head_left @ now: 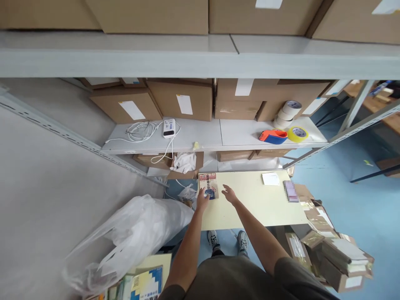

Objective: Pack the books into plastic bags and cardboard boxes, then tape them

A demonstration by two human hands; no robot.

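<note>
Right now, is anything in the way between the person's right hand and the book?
Nothing that I can see: just a strip of pale tabletop shows between the right hand and the book. The left hand is at the book's other side.

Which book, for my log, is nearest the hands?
The red-topped book on the table, by the left hand; the blue-and-yellow book lies at the picture's lower left.
</note>
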